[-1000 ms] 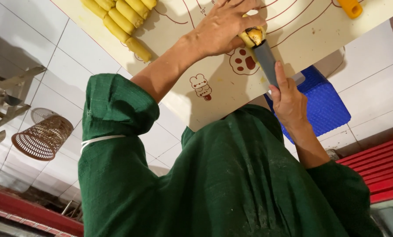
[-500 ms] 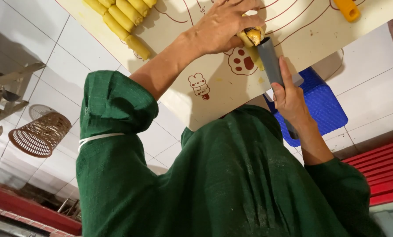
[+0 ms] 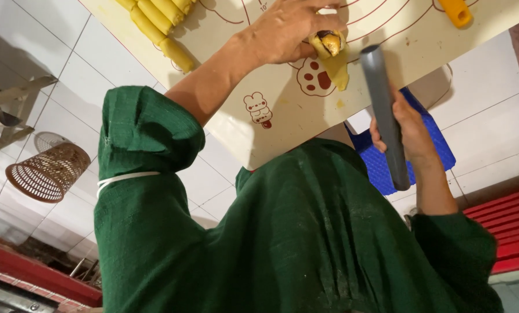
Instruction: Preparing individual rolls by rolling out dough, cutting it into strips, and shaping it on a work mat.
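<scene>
Yellow dough roll [image 3: 329, 49] with dark filling sits pinched in the left hand [image 3: 288, 29] on the baking mat [image 3: 259, 133]; the right hand [image 3: 407, 136], grip closed round the grey rolling pin [image 3: 384, 116], has lifted it off the dough.

Single head-worn view, close, looking down over green-sleeved arms onto the pastry mat [image 3: 282, 124], floor tiles beyond

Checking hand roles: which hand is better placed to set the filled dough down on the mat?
Likely left: the left hand grips the filled dough over the mat; the right hand is busy holding a grey rod.
</scene>
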